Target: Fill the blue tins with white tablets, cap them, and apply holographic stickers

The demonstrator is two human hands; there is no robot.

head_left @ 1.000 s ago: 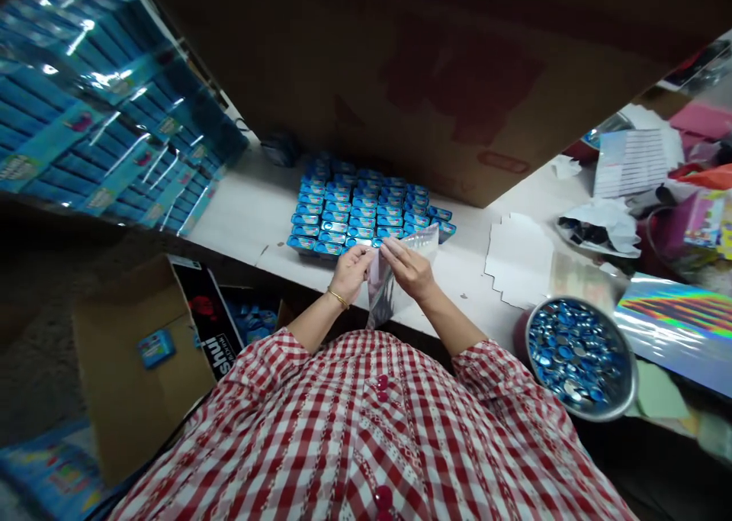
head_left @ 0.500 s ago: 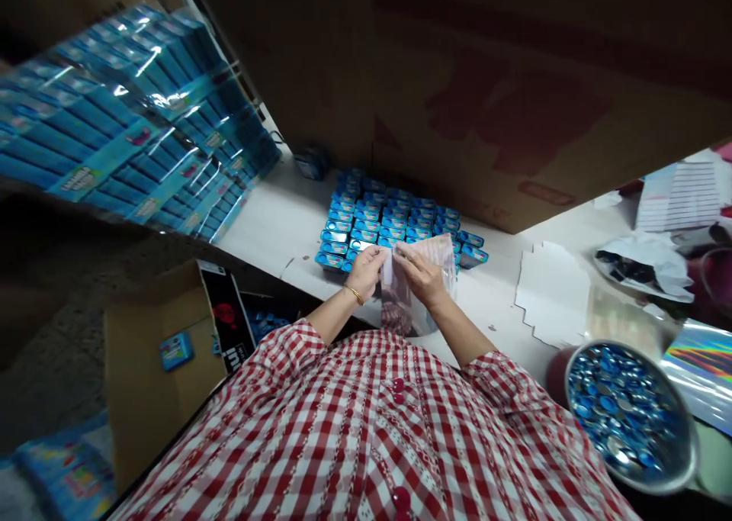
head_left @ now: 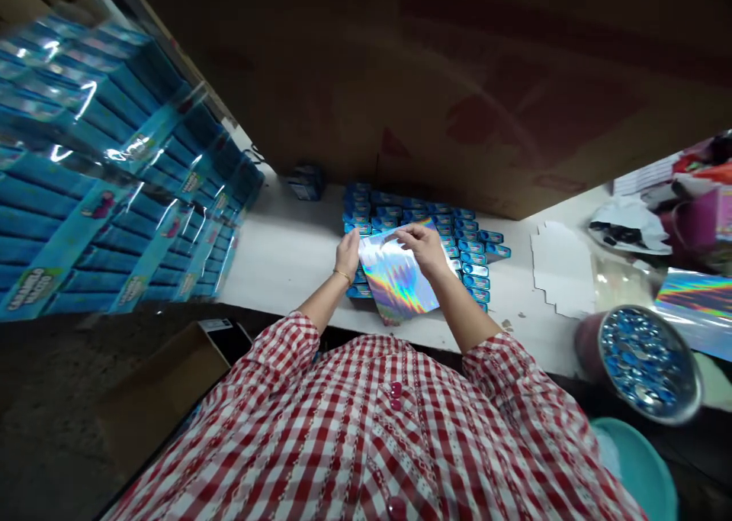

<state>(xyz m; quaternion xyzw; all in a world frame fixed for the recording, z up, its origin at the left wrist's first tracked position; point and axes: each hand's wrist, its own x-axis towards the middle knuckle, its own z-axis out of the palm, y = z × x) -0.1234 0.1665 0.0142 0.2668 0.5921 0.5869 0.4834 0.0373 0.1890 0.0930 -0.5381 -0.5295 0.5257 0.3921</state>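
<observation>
A shiny rainbow-reflecting sheet (head_left: 400,277) is tilted in front of me, over rows of small blue boxes (head_left: 476,270). My left hand (head_left: 347,254) pinches the sheet's upper left edge. Over its upper right part is my right hand (head_left: 422,245), fingers bent and partly spread; whether it touches the sheet cannot be made out. The sheet hides some of the boxes.
A large cardboard box (head_left: 366,71) stands behind the boxes. Wrapped blue packs (head_left: 114,170) are stacked at left. A metal bowl of shiny blue pieces (head_left: 646,365), a white card cutout (head_left: 563,269) and another shiny sheet (head_left: 701,307) lie at right.
The sheet's shiny face now shows where a clear, pale sleeve was seen between my hands. My hands have moved apart, the right one off the upper edge. The view has shifted.
</observation>
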